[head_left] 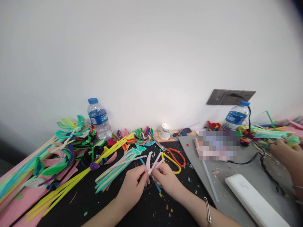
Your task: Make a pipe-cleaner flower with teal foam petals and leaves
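Observation:
Both hands meet near the front middle, over a black mat. My left hand is closed, its thumb and fingers pinching the base of a bunch of pale lilac pipe cleaners. On the right side of the same bunch, my right hand is also closed, fingertips touching the joined base. Several pale ends fan upward between the hands. Just behind them lie scissors with red and yellow handles. Left of the hands rests a bundle of mint, yellow and lilac pipe cleaners. The fingertips partly hide the bunch's base.
Yellow stems and colourful pipe-cleaner flowers lie left. Water bottles stand near the wall, with a paper cup between. A white case and black cable lie right, where another person's hand touches green pipe cleaners.

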Motion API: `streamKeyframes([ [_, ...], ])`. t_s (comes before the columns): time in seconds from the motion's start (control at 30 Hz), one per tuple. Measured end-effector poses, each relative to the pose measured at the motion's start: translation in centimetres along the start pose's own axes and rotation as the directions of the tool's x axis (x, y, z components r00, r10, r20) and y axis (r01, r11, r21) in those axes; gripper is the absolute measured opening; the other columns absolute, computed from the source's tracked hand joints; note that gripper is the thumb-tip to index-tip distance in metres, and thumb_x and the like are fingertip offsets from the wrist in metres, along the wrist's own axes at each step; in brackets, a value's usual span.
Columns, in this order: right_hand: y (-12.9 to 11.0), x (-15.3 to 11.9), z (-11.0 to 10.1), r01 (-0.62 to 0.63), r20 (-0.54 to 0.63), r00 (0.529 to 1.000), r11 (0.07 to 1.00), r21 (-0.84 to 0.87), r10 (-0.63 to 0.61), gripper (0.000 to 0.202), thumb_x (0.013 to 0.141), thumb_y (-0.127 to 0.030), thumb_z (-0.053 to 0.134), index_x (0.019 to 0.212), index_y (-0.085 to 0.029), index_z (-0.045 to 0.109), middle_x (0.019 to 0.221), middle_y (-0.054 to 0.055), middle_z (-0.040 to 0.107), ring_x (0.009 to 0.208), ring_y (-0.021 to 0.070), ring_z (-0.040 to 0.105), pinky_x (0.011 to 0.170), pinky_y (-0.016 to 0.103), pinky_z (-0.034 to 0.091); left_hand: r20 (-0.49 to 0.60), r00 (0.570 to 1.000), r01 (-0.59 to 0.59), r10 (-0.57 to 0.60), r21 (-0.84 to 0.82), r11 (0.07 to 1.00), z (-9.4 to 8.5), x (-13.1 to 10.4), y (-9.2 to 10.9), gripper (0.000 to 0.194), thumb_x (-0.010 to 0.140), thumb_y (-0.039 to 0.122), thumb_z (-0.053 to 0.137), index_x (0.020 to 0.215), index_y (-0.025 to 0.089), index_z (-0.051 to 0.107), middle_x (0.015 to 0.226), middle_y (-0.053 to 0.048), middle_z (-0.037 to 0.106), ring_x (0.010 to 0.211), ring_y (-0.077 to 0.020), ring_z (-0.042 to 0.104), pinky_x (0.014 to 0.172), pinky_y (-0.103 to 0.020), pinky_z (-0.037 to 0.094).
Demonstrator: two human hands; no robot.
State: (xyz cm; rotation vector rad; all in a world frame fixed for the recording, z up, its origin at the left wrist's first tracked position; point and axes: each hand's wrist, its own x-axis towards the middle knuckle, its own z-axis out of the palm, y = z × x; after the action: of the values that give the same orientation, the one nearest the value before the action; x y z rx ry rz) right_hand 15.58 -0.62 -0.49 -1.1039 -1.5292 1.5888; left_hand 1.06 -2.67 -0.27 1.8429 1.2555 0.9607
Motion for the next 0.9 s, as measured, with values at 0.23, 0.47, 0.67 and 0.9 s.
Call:
streamKeyframes([
  [0.23, -0.6, -0.5, -0.1, 0.144, -0.189, 0.952, 0.896, -0.420, -0.242, 0.029, 0.082, -0.022, 0.040, 0.053, -0.017, 0.039, 0.050, -0.005, 0.037, 0.048, 0.0078, 0.033, 0.046, 0.021, 0.023, -0.067, 0.995, -0.062, 0.071, 0.131, 0.989, -0.1, -0.3, 0.0, 0.030, 0.087, 0.025, 0.039, 0.058, 0.017, 0.046, 0.056, 0.001, 0.051, 0.055, -0.0118, 0.048, 0.055, -0.022, 0.034],
  [0.47, -0.5, -0.3, -1.4, 0.112, -0.266, 0.895, 0.758, -0.643, -0.358, 0.031, 0.082, -0.022, 0.040, 0.052, -0.019, 0.029, 0.047, -0.006, 0.030, 0.045, 0.0083, 0.030, 0.046, 0.023, 0.020, -0.095, 0.994, -0.033, 0.047, 0.140, 0.990, -0.5, -0.2, 0.2, 0.032, 0.086, 0.027, 0.040, 0.057, 0.017, 0.047, 0.054, 0.002, 0.050, 0.052, -0.0112, 0.048, 0.052, -0.022, 0.033],
  [0.67, -0.8, 0.1, -3.1, 0.049, -0.416, 0.829, 0.789, -0.613, -0.374, 0.029, 0.083, -0.023, 0.040, 0.054, -0.019, 0.035, 0.049, -0.004, 0.036, 0.047, 0.0099, 0.034, 0.047, 0.024, 0.023, -0.125, 0.991, 0.042, -0.037, 0.037, 0.998, -1.0, 0.1, -0.3, 0.031, 0.086, 0.030, 0.042, 0.058, 0.018, 0.049, 0.054, 0.002, 0.051, 0.052, -0.0123, 0.049, 0.053, -0.022, 0.035],
  [0.9, -1.1, 0.1, -2.6, 0.160, -0.260, 0.945, 0.974, -0.161, -0.198, 0.020, 0.084, -0.032, 0.045, 0.069, -0.018, 0.046, 0.053, -0.004, 0.044, 0.045, 0.0083, 0.038, 0.043, 0.021, 0.029, -0.125, 0.985, 0.100, -0.121, -0.164, 0.981, -1.1, 0.4, -0.8, 0.032, 0.086, 0.035, 0.042, 0.060, 0.018, 0.048, 0.055, 0.002, 0.051, 0.052, -0.0125, 0.050, 0.054, -0.022, 0.038],
])
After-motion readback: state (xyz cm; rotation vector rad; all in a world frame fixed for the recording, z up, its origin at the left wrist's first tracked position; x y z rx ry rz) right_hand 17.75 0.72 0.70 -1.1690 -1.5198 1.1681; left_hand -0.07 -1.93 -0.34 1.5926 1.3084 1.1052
